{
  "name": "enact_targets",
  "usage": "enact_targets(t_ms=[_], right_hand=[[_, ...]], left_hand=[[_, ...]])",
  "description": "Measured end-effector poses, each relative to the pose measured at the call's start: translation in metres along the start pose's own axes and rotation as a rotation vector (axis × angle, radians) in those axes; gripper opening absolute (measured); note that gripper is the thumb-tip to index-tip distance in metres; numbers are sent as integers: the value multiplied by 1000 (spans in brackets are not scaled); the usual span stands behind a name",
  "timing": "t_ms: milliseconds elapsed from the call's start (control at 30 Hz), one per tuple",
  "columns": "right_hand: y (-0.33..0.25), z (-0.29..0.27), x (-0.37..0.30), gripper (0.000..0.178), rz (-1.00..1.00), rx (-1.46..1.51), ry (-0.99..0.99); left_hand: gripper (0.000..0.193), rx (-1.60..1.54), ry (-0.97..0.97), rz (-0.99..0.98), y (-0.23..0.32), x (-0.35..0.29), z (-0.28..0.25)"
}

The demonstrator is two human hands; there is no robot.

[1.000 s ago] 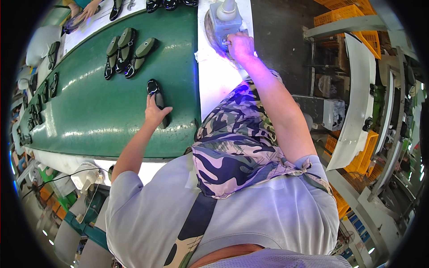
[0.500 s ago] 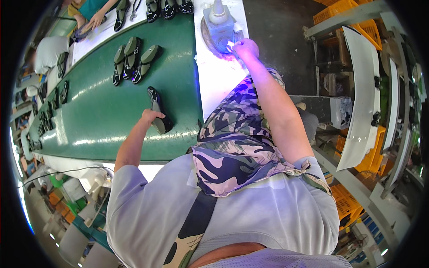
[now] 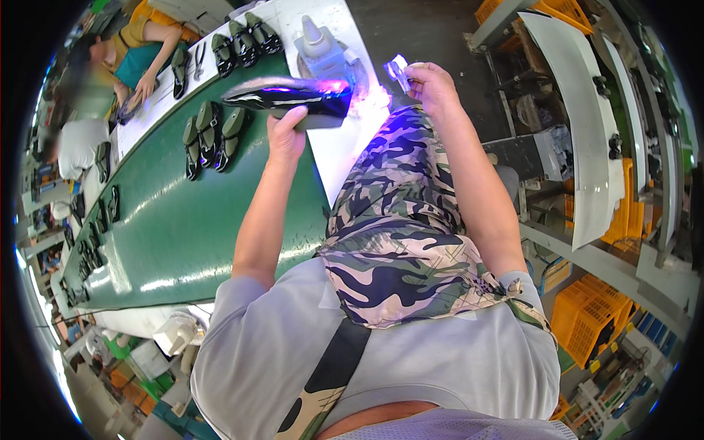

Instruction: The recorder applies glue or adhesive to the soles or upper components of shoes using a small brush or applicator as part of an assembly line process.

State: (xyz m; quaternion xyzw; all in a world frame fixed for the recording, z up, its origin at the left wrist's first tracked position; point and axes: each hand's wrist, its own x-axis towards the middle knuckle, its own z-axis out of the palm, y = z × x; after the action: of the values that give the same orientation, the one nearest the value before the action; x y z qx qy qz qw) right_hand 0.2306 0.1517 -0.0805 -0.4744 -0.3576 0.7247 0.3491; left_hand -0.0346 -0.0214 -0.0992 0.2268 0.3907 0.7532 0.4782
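My left hand grips a glossy black shoe from below and holds it up over the edge of the green conveyor belt, sole side up, with violet light shining on its right end. My right hand is raised beside it and pinches a small brush-like tool that glows purple-white. The tool's tip is a short way right of the shoe, not touching it. A grey lidded pot with a cone top stands on the white bench just behind the shoe.
Dark shoes lie in groups on the belt, with more along its far left edge and on the white bench at the top. Another person works at the far left. Orange crates and white racks stand on the right.
My left hand picked the black shoe off the belt and lifted it up toward the right hand. My right hand came away from the grey pot holding the glowing tool.
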Motion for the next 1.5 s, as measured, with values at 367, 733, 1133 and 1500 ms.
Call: enact_targets(t_ms=[367,733,1133,1500], right_hand=[[-69,24,-74,23,-492,-93,-54],[-68,41,-86,20,-492,-118,-126],[-78,46,-119,18,-415,56,-304],[-88,36,-99,20,-722,-300,-125]], left_hand=[[45,559,-601,615,44,6,102],[47,1012,-687,1040,63,-1,120],[58,1139,-596,610,34,6,105],[59,1311,-835,-74,49,3,110]])
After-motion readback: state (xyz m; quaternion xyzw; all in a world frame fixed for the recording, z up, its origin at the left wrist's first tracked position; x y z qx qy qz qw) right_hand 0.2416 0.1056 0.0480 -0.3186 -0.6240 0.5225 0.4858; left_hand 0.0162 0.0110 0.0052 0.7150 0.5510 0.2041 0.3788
